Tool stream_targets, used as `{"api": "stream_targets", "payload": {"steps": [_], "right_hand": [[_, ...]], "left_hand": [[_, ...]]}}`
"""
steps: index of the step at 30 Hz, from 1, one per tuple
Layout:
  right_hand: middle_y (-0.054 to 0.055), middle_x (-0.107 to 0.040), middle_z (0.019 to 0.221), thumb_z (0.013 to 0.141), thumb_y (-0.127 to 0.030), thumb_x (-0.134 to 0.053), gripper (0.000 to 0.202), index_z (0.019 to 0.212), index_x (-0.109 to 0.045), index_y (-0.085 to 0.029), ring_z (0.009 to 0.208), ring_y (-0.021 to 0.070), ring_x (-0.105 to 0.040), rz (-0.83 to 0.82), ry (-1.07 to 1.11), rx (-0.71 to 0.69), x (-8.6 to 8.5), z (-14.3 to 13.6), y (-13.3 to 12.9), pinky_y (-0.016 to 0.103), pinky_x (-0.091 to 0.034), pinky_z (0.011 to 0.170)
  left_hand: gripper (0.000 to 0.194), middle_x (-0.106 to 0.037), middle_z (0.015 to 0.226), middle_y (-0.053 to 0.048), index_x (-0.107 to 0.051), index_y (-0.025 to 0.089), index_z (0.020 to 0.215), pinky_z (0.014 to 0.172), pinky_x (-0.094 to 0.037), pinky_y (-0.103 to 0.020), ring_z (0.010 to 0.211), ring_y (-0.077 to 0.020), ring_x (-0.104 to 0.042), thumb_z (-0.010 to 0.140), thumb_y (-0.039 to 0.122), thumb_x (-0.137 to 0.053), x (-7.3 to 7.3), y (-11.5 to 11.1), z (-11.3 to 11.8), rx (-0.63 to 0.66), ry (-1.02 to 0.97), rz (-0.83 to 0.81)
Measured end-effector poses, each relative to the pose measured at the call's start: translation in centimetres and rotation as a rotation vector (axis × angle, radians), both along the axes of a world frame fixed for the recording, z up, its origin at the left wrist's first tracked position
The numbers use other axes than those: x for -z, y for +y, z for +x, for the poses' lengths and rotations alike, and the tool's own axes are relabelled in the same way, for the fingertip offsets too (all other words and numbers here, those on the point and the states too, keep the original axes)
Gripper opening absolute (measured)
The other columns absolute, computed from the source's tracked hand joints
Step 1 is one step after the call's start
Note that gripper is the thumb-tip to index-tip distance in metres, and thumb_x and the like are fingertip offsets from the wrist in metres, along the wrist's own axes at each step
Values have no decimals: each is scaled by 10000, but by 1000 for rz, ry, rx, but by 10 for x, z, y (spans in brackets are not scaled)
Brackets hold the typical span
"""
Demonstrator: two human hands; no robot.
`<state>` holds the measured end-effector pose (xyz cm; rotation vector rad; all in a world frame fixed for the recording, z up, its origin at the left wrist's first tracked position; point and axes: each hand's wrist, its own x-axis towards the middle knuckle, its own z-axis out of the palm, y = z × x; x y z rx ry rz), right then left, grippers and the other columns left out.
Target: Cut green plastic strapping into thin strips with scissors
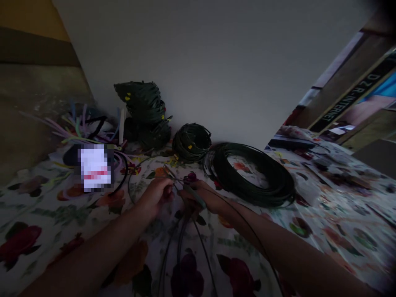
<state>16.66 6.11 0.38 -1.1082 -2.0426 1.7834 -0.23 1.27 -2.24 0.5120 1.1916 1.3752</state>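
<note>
My left hand (pixel 157 192) is closed in a pinch on dark thin strands (pixel 206 251) that meet between my hands. Beside it, my right hand (pixel 208 197) is wrapped round scissors (pixel 196 197) with a pale grey-green handle; their narrow tips point up and left, close to my left fingers. Long ends of the strands hang towards me over the flowered tablecloth, and one runs across my right forearm. The dim light and my fingers hide exactly where blades and strands touch.
Behind my hands stands a small dark woven basket (pixel 192 142), with stacked woven baskets (pixel 144 103) to its left. A big coil of dark strand (pixel 255 175) lies right. Colourful pipe cleaners (pixel 77 123) and a blurred-out white card (pixel 95 167) are left. A pale panel (pixel 198 62) rises behind.
</note>
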Motion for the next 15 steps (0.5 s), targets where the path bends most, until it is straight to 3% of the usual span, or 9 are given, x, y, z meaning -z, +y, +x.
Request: {"api": "stream_targets", "payload": {"steps": [4,9,15], "right_hand": [[-52,-448,473,803,-474,-670,415,576,-480,-182,397,81,-402,-10,134,47,4,-5,11,205,-302,381],[-59,-436,482,818,-488,-658,405,605,-490,-187,398,86,-415,-38,203,103,20,-7,15,207,-314,380],[-60,-443,527,788,-532,-680,404,677,-505,-185,407,82,-410,-82,248,105,28,-4,12,202,-310,372]], "left_hand": [[182,-499,509,58,-516,173,583,462,-407,-201,456,-80,-506,627,238,-681,-1,-1,1,1,12,23],[160,-589,631,36,-587,173,682,503,-424,-209,566,-109,-586,659,261,-719,-1,-4,6,9,58,61],[139,-674,722,-1,-635,155,692,491,-404,-215,545,-99,-588,691,271,-712,-1,-5,9,-24,88,168]]}}
